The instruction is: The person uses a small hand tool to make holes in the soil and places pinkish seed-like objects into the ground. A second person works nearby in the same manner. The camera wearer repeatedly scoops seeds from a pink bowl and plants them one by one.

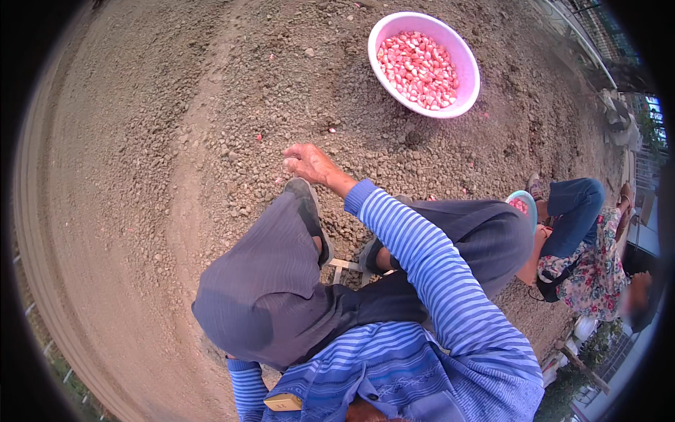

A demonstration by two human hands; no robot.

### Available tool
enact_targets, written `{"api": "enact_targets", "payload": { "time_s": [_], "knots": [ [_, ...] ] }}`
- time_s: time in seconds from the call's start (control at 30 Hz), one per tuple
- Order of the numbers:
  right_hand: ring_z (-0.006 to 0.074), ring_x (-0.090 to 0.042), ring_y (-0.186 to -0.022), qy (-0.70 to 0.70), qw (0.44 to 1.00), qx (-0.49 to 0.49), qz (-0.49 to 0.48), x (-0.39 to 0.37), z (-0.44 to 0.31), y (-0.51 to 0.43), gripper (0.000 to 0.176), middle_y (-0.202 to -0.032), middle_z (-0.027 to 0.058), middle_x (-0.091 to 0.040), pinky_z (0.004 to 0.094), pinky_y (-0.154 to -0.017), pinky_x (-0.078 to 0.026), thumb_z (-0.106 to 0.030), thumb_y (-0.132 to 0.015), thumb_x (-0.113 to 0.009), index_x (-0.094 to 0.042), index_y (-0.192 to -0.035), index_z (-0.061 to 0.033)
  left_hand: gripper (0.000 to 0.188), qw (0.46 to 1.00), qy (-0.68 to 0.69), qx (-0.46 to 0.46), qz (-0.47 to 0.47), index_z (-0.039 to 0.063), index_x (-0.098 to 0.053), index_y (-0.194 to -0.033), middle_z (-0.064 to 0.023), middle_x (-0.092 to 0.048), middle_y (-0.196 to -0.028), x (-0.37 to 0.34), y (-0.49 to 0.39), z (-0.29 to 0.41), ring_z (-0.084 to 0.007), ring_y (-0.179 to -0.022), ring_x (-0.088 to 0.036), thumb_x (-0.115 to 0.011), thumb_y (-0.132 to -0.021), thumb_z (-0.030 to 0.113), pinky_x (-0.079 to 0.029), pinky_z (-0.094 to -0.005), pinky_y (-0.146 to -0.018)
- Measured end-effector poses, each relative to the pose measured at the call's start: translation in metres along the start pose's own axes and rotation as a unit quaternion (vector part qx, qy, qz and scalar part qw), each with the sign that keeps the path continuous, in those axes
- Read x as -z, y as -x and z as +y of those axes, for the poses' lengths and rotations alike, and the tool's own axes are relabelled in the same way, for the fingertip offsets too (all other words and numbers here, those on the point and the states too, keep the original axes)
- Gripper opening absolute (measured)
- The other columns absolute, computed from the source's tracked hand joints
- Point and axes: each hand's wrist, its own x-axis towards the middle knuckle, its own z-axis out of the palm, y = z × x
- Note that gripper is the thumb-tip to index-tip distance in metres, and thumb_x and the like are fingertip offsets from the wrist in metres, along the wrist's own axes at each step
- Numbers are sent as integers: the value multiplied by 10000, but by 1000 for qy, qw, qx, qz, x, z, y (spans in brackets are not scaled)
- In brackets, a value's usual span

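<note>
My right hand [311,164] is low over the crumbly soil, just beyond the toe of my left shoe [303,196]. Its fingers are bent; whether something is between the fingertips cannot be made out. My left hand is out of view, with only its striped sleeve [247,387] showing beside my knee. Up and to the right of my right hand, a pink plastic basin [466,79] holds many pink-and-white pieces that look like garlic cloves [419,68]. Single pink pieces lie on the soil, one [259,137] to the left of the hand and another [331,130] above it.
Between my feet shows part of a low stool frame [345,265]. At the right, a person in a floral top [590,285] and jeans sits beside a smaller light-blue basin [531,205] of pink pieces. A smooth dirt strip [182,200] runs along the left. White sacks [625,126] lie at the far right.
</note>
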Motion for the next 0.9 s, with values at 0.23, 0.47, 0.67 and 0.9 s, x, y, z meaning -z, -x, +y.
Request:
{"api": "enact_targets", "payload": {
  "time_s": [0.23, 0.47, 0.67, 0.9],
  "knots": [
    [383, -711, -934, 241, 867, -49, 433, 211, 29, -19, 201, -959, 186, -743, 483, -821, -540, -242, -941, -611, -729, -1053, -124, 297, 1000, -15, -10, -3, 48, -579, -1232, -11, -635, -1152, -14, -13, 18, -80, -1033, -581, -556, -1068, 295, -479, -271, -909],
    [371, -692, -1040, 278, 879, -197, 335, 293, 103, -10, 338, -1076, 184, -740, 474, -873, -528, -321, -806, -806, -740, -1079, -133, 297, 1000, -22, -13, 2, 48, -581, -1230, -15, -638, -1157, -30, -20, 42, -81, -1040, -580, -551, -1070, 297, -480, -277, -912],
    [345, -710, -1044, 339, 879, -219, 254, 307, 102, -35, 309, -1095, 165, -751, 471, -896, -538, -363, -841, -750, -780, -1094, -188, 298, 999, -14, -33, -7, 48, -582, -1229, -19, -640, -1161, -36, -27, 59, -83, -1046, -579, -547, -1072, 299, -481, -281, -915],
    [363, -715, -1022, 386, 875, -198, 217, 315, 100, -55, 426, -1072, 220, -742, 471, -890, -533, -444, -840, -716, -775, -1069, -90, 299, 997, 30, -71, 1, 48, -584, -1228, -23, -643, -1166, -24, -48, 83, -84, -1054, -578, -542, -1074, 302, -482, -287, -918]
  ]
}}
